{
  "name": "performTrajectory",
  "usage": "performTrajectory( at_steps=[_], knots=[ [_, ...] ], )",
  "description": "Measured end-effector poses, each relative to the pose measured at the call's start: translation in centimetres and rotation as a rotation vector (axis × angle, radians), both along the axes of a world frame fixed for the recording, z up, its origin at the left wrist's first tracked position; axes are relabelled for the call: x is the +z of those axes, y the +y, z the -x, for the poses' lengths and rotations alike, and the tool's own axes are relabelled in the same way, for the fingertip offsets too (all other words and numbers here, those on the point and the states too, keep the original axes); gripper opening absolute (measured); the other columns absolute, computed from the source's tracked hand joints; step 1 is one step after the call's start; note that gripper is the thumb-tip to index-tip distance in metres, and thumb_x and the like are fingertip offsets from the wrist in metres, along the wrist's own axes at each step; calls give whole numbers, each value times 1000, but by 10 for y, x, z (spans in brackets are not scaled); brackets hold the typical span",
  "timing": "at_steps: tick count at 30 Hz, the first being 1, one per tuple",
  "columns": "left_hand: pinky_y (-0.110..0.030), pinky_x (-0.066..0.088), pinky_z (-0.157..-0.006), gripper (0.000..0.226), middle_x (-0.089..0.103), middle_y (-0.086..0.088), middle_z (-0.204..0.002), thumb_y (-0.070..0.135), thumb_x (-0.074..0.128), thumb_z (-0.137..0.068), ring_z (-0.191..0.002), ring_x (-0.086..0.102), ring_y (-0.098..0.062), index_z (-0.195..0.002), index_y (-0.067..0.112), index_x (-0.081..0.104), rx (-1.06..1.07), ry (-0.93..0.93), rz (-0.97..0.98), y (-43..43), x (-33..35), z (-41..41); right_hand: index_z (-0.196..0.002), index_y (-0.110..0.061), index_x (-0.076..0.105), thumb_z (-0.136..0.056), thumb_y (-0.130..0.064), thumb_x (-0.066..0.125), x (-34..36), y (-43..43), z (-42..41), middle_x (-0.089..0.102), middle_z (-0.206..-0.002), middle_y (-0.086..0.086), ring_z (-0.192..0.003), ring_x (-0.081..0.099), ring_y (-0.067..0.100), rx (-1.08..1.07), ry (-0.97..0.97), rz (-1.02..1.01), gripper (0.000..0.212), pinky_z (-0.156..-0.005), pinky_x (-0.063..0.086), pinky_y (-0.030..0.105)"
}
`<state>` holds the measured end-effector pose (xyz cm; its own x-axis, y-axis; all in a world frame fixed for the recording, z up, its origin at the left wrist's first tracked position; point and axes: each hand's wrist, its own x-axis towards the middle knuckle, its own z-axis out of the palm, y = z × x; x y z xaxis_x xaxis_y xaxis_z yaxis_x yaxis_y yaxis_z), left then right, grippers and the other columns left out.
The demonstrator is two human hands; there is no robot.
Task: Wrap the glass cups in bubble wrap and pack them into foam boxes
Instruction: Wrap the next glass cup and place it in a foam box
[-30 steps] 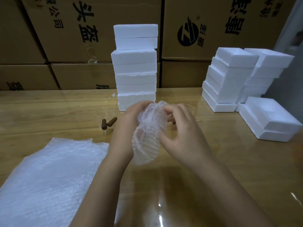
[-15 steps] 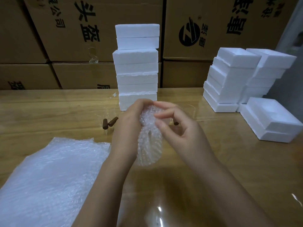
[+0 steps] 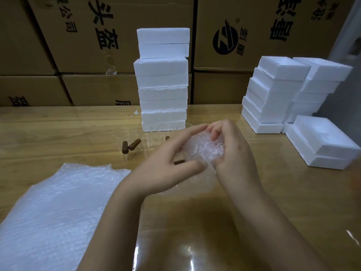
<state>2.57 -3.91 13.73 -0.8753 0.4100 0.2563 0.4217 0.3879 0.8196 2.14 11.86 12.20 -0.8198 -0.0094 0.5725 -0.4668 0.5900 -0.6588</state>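
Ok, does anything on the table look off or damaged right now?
Small things only. White foam crumbs lie on the table left of the base of the tall foam stack, suggesting a chipped edge. That stack's boxes sit slightly offset, and the open trays at right are stacked staggered. Nothing spilled.

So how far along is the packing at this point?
Done: closed foam boxes stand stacked, contents unseen. In hand: left hand and right hand grip a bubble-wrapped bundle. Left: boxing it in the open foam box, then wrapping the bare glass cups using the bubble wrap sheets.
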Motion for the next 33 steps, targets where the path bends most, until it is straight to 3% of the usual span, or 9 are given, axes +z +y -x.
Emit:
performTrajectory(
  at_steps=[2, 6, 14, 16, 18, 21, 26, 29, 33],
  knots=[
    [-18, 39, -100, 72, 41, 28, -140, 47, 68, -76, -128, 40, 6, -140, 47, 35, -43, 17, 68, -2, 0, -1, -83, -34, 34, -63, 14, 50, 1, 1, 0, 48, -96, -17, -79, 47, 11, -22, -30, -14, 54, -64, 49, 46],
    [-20, 45, -95, 57, 50, 14, -135, 19, 62, -89, -122, 48, -1, -140, 31, 41, 95, 123, 125, 3, -2, 3, -85, -33, 38, -73, 1, 60, 4, 2, 2, 50, -100, -19, -76, 48, 9, 26, -137, -21, 43, -61, 49, 44],
    [-26, 50, -68, 32, 66, 19, -92, 8, 63, -83, -82, 60, 1, -104, 33, 61, 403, 214, 113, 2, -5, 10, -101, -41, 46, -84, -39, 61, 6, -2, -4, 49, -112, -24, -93, 57, 5, 291, -244, -1, 23, -76, 51, 29],
    [-27, 49, -64, 36, 68, 16, -92, 6, 62, -80, -77, 58, -3, -103, 34, 62, 469, 261, 187, 8, -7, 10, -97, -38, 44, -84, -40, 59, 4, -6, -4, 50, -109, -22, -84, 50, -7, 219, -194, -13, 20, -68, 39, 14],
    [-26, 44, -60, 37, 68, 12, -95, 9, 61, -81, -75, 54, -5, -109, 32, 62, 514, 299, 274, 14, -8, 8, -94, -36, 43, -84, -38, 57, 2, -7, -4, 50, -107, -19, -70, 46, -7, 159, -159, -47, 17, -58, 33, 14],
    [-28, 43, -66, 39, 66, 12, -109, 14, 56, -87, -87, 59, -10, -121, 32, 56, 448, 291, 335, 16, -8, 8, -91, -36, 41, -85, -34, 56, 1, -6, -3, 49, -102, -18, -62, 46, 1, 109, -134, -63, 16, -54, 35, 23],
    [-9, 47, -79, 67, 48, 30, -130, 46, 66, -80, -108, 50, 13, -140, 44, 36, 39, 25, 159, -5, -5, 4, -86, -35, 35, -89, -22, 54, 1, 1, 5, 49, -87, -21, -74, 48, 1, -4, -122, -76, 23, -55, 39, 30],
    [-3, 39, -87, 86, 33, 38, -137, 41, 79, -72, -118, 41, 17, -138, 55, 25, -78, -3, 180, -11, -5, 2, -85, -33, 34, -90, -22, 53, -1, 2, 5, 46, -77, -18, -72, 48, 3, -40, -102, -118, 23, -51, 36, 30],
    [-3, 39, -87, 77, 39, 39, -133, 42, 74, -72, -118, 43, 16, -132, 57, 29, -79, 48, 107, -8, -3, 4, -87, -32, 35, -90, -24, 53, 1, 1, 4, 45, -74, -17, -74, 48, 3, -66, -93, -115, 20, -48, 34, 28]
  ],
)
